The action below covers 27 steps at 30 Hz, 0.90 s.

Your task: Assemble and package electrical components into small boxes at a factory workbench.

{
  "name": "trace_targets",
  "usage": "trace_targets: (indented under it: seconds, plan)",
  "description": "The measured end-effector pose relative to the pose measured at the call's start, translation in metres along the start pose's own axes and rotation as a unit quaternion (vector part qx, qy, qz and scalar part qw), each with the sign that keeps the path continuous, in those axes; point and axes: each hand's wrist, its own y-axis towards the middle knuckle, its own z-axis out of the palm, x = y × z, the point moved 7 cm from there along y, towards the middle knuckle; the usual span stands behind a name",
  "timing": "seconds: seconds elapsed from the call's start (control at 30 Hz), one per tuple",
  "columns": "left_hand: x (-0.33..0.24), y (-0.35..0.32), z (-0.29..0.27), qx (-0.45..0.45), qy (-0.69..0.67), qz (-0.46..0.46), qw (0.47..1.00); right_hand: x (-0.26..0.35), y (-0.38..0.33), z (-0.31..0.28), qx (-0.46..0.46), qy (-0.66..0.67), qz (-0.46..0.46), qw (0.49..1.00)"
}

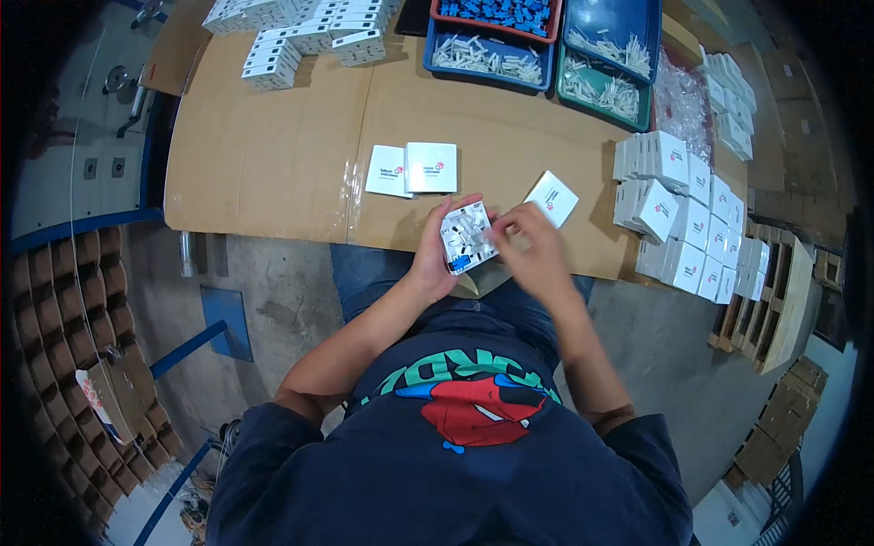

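My left hand is wrapped round the edge of a small open white plastic box, held up just off the table's near edge. Its inside faces up, and a small blue connector piece sits in its lower corner. At the box's right side is my right hand, fingers curled and pinched together; whatever is between them is too small to make out. Past the hands lie two white square covers with red print, the right cover overlapping the left cover. Another white cover lies tilted beyond my right hand.
Stacked white covers fill the table's right end. At the far side are a blue tray and a green tray of small white sticks, and a red tray of blue pieces. Stacked white boxes stand far left.
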Motion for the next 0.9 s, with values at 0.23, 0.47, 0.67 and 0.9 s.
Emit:
trace_targets:
  seconds: [0.23,0.47,0.67,0.9]
  plan:
    - [0.003,0.013,-0.005,-0.013,0.085,0.028,0.996,-0.02,-0.005,0.028,0.003,0.028,0.097,0.995]
    - [-0.004,0.023,-0.022,-0.063,0.122,0.098,0.986,-0.058,-0.012,0.02,-0.003,0.485,0.228,0.844]
    - [-0.015,0.024,-0.026,-0.106,0.392,0.243,0.881,-0.055,-0.003,-0.002,-0.031,0.545,0.192,0.815]
    - [-0.018,0.028,-0.035,-0.191,0.494,0.262,0.807,-0.077,0.001,-0.01,-0.054,0.566,0.212,0.795]
